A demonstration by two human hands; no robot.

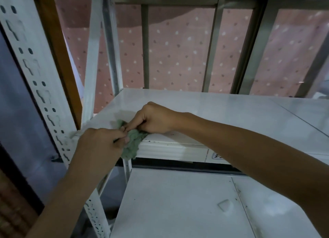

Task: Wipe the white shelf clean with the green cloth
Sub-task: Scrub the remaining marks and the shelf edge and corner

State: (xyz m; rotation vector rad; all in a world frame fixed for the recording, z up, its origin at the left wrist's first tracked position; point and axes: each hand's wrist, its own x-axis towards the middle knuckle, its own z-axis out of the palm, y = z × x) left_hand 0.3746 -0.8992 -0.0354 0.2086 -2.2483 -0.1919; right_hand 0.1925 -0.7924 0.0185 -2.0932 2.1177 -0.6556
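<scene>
Both your left hand (99,141) and right hand (153,119) pinch the crumpled green cloth (132,145) at the glossy white metal shelf's (213,109) front edge, frame centre-left.

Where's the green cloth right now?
In the head view, the green cloth is bunched at the front left corner of the upper white shelf, draped over its front edge, pinched between the left hand and right hand.

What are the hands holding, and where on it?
The green cloth: left hand and right hand both pinch its bunched upper part at the front edge of the white shelf; the rest hangs loose.
</scene>
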